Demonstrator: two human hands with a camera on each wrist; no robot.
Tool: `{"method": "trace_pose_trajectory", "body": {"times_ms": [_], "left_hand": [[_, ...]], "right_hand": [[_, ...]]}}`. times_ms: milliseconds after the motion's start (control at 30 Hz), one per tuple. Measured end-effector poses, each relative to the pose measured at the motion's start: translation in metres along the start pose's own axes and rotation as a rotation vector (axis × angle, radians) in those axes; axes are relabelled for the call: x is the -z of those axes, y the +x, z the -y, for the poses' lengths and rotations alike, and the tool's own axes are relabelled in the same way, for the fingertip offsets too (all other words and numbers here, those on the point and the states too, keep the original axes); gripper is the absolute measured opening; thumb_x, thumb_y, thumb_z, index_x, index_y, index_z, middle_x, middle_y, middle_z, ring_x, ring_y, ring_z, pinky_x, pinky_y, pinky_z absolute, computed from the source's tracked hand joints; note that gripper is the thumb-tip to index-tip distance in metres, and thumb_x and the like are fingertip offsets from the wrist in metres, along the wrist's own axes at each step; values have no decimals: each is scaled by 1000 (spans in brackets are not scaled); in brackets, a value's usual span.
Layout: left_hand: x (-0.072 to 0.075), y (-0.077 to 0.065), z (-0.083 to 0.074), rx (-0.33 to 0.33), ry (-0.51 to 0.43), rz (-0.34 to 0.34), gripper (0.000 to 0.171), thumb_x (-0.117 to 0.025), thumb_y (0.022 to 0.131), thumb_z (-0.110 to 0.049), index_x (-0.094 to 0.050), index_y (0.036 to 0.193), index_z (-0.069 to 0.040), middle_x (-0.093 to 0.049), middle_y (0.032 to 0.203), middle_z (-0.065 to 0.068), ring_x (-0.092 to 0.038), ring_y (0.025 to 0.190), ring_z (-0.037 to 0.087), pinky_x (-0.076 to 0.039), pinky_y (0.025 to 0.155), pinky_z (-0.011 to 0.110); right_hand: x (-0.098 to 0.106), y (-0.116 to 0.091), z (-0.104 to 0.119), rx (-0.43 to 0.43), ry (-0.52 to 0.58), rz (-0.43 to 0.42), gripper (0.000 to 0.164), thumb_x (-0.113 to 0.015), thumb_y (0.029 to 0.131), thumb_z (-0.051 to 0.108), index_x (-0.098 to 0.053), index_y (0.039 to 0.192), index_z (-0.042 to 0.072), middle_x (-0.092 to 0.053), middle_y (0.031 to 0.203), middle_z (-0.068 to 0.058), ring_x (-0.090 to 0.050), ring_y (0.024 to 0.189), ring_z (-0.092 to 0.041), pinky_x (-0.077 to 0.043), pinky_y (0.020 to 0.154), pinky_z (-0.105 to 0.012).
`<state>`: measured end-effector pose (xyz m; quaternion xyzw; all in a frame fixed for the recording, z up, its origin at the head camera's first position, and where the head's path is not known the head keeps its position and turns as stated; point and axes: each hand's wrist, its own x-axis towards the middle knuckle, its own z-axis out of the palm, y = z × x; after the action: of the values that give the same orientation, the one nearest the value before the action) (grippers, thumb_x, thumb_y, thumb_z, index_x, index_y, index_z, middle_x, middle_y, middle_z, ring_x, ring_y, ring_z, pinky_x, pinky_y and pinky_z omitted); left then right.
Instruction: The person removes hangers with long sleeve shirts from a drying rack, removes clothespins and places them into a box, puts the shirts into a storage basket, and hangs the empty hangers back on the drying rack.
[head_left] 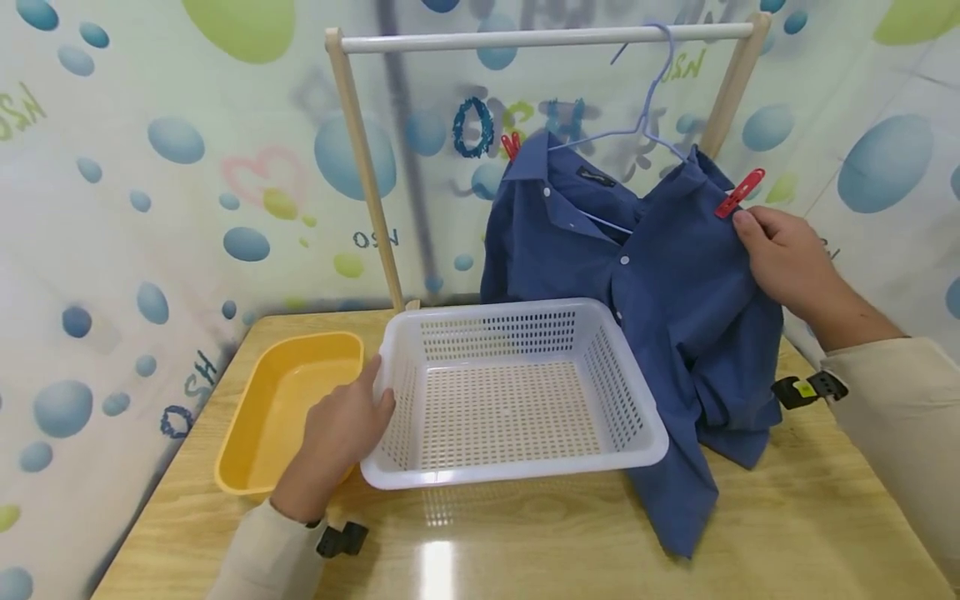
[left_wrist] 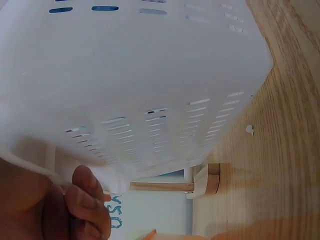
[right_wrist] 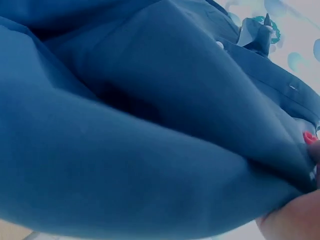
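A white perforated plastic basket (head_left: 517, 477) stands in the middle of the table, and my left hand (head_left: 339, 432) grips its left rim. In the left wrist view, curled fingers (left_wrist: 87, 205) show under the basket's edge. A dark blue button shirt (head_left: 675, 292) hangs on a light purple hanger (head_left: 643, 125), its lower part reaching the table. My right hand (head_left: 793, 260) pinches the shirt at the shoulder on the right, just below a red clothespin (head_left: 740, 193). Another red clothespin (head_left: 511, 146) is on the opposite shoulder. Blue cloth fills most of the right wrist view.
The hanger hooks over the white bar (head_left: 465, 41) of a rack with wooden posts (head_left: 365, 167). A yellow basin (head_left: 234, 450) sits left of the basket. All of it is on a wooden table (head_left: 540, 542) before a patterned wall covering (head_left: 172, 250).
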<state>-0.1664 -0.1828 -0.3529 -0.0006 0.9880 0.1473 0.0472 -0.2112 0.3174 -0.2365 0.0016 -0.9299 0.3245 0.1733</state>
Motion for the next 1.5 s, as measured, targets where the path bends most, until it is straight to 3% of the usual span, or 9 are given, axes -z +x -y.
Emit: {"method": "trace_pose_trajectory", "body": {"times_ms": [67,200,300,633,1133,1233,1367,1500], "left_hand": [[0,-1,0,5,-1,6,68,-48,101,-39,-24,159,-10,-68,93,17,-58,68,25,-41,56,34],[-1,-2,-1,12,-4,6,68,-48,101,-38,-25,158,-10,-68,91,16,-58,66,25,-41,55,34],[-1,-2,-1,11,-4,0,68,-48,101,-38,-26,158,-10,-68,89,15,-57,65,25,-41,55,34],[0,-1,-1,9,-17,-3,68,-48,101,-39,-25,159,-11,-66,85,13,-57,64,24,-40,53,33],[-1,-2,-2,1,-38,-7,68,-48,102,-38,-25,159,-10,-68,90,15,-58,65,23,-41,53,33],[0,-1,-1,2,-36,-8,68,-48,102,-38,-24,159,-10,-68,90,15,-58,65,24,-41,53,33],[0,-1,1,-1,-29,-24,66,-46,102,-39,-26,158,-11,-69,97,19,-59,68,25,-40,55,34],[-1,-1,2,-12,-37,-28,65,-45,103,-39,-26,158,-10,-70,99,19,-59,69,25,-41,56,34]], "right_hand": [[-1,0,1,10,-14,-28,58,-28,107,46,-55,125,-2,-54,98,-22,-46,88,-29,-34,70,-38],[-5,-1,-1,95,-46,-160,48,-35,108,40,-59,108,-1,-45,75,-8,-43,72,-10,-31,62,-30],[-8,-2,-1,154,-51,-264,45,-39,107,37,-61,103,-2,-44,71,-4,-40,66,-1,-30,60,-25],[-5,0,2,249,0,-496,43,-48,105,33,-65,100,-7,-36,65,21,-35,61,6,-27,58,-17],[10,-2,11,176,91,-485,37,-49,105,29,-65,106,-3,-40,66,17,-40,64,0,-31,59,-14],[11,-2,15,188,149,-477,30,-50,105,28,-67,98,5,-42,65,16,-42,63,0,-33,58,-14],[12,-5,16,170,208,-411,20,-49,105,29,-65,93,24,-47,66,13,-46,62,-3,-38,56,-12],[12,-15,15,113,258,-312,21,-48,105,33,-66,99,24,-53,72,13,-50,66,-6,-43,58,-10]]}}
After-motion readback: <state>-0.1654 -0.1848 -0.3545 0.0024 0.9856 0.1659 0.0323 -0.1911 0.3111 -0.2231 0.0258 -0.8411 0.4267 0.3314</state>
